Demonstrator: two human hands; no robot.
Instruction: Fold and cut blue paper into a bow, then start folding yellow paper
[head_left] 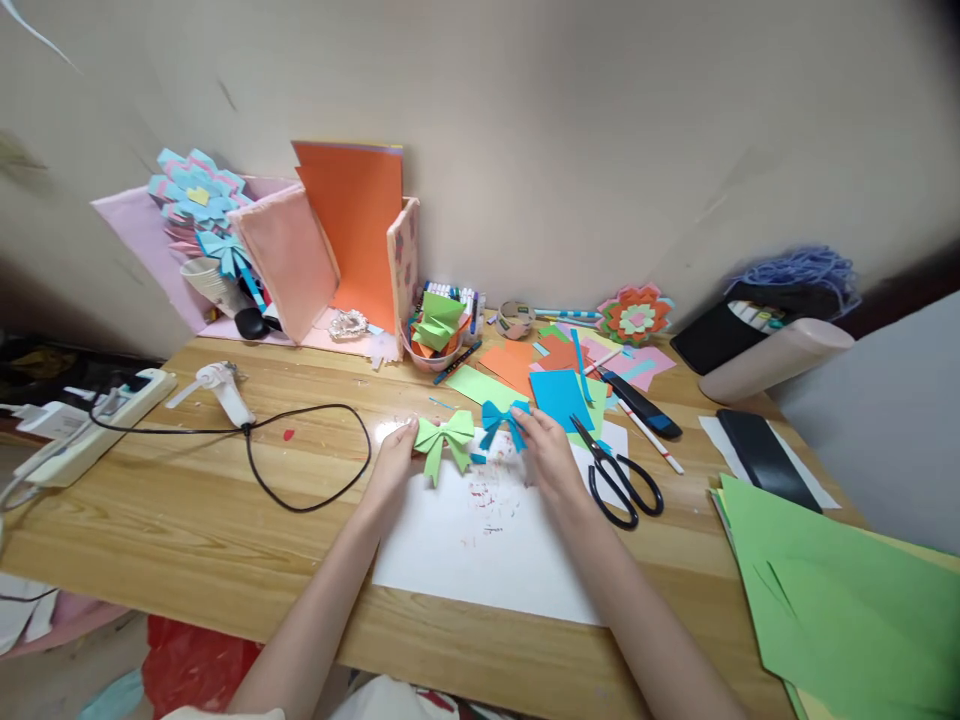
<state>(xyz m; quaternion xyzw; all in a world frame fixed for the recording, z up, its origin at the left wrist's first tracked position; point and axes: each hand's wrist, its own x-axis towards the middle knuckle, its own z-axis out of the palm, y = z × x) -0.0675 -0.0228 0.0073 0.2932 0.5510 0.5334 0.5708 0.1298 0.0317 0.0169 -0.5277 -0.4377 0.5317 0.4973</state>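
Observation:
A light green folded paper bow is pinched at its left side by my left hand. My right hand grips a smaller blue paper bow by its right side. The two bows are held side by side with a narrow gap between them, above a white paper sheet marked with reddish smudges. A small blue paper scrap shows just below the bows. Right of my right hand lie black-handled scissors, their blades slightly apart. A blue paper square lies behind my right hand.
A white glue gun with a looping black cord stands at left, near a power strip. A utility knife, phone and green paper stack lie at right. Pink organizer and paper flower stand at the back.

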